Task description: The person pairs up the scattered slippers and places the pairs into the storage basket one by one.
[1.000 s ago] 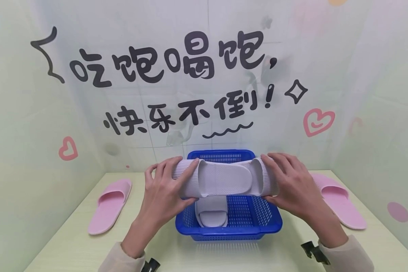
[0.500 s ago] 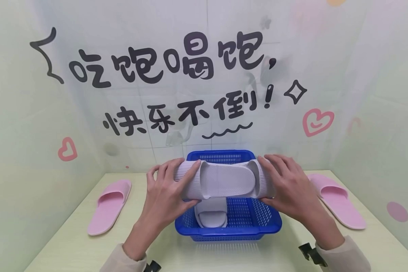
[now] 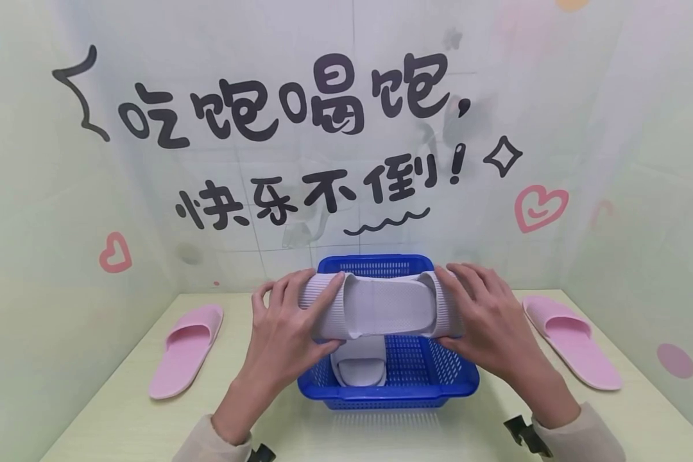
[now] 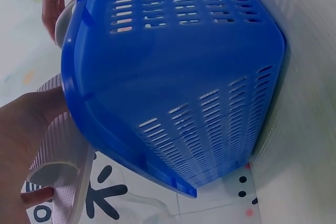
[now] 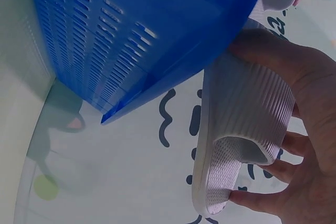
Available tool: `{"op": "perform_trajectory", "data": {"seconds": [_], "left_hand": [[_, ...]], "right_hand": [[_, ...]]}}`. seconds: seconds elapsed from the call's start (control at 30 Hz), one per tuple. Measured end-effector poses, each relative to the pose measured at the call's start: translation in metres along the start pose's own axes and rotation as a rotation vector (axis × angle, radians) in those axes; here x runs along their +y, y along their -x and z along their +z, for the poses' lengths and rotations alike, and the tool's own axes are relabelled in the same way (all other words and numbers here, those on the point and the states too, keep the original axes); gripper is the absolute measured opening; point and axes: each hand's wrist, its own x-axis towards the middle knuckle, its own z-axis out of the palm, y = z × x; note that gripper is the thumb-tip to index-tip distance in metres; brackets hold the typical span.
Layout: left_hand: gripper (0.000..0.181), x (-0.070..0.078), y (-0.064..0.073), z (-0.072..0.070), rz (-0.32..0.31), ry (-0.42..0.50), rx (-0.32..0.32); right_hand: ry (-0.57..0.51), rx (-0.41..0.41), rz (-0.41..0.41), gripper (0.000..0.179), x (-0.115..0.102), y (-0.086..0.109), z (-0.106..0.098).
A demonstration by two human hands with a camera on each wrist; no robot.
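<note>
Two pale lilac slippers lie sole to sole-end lengthwise above a blue basket [image 3: 387,391], the heel of one tucked into the ribbed strap of the other. My left hand [image 3: 280,333] grips the strap end of the left slipper [image 3: 388,307], thumb below and fingers above. At the other end my right hand [image 3: 493,327] holds the right slipper [image 3: 449,308] by its ribbed strap. Another pale slipper [image 3: 360,371] rests inside the basket's left half. In the right wrist view, the fingers wrap round the ribbed strap [image 5: 252,103]; the slippers' undersides are hidden.
One pink slipper [image 3: 186,351] lies on the wooden table [image 3: 289,427] at the left, and another pink slipper [image 3: 577,346] at the right, partly behind my right arm. A printed wall sheet [image 3: 346,212] rises behind the basket.
My hands have come closer together, the right one moving left and the left one slightly right. The left slipper's heel sits deeper in the right slipper's strap. Basket and pink slippers stay put.
</note>
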Motion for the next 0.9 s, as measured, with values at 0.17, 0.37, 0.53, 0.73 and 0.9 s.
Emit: {"op": "perform_trajectory", "data": {"seconds": [0.17, 0.37, 0.53, 0.73, 0.9], "left_hand": [[0.112, 0.002, 0.0, 0.0, 0.003, 0.0, 0.009], [0.112, 0.004, 0.001, 0.001, 0.005, 0.006, 0.01], [0.112, 0.006, 0.001, 0.0, 0.003, 0.007, 0.01], [0.112, 0.008, 0.001, 0.0, 0.006, 0.005, 0.011], [0.112, 0.009, 0.0, 0.001, 0.009, -0.005, 0.015]], "right_hand": [[-0.004, 0.019, -0.005, 0.117, -0.003, 0.0, 0.001], [-0.007, 0.026, -0.012, 0.118, -0.006, 0.0, 0.001], [-0.012, 0.017, -0.002, 0.117, -0.008, 0.0, 0.0], [-0.006, -0.014, -0.009, 0.096, -0.011, 0.0, 0.0], [0.018, -0.036, -0.016, 0.085, -0.013, 0.001, 0.0]]}}
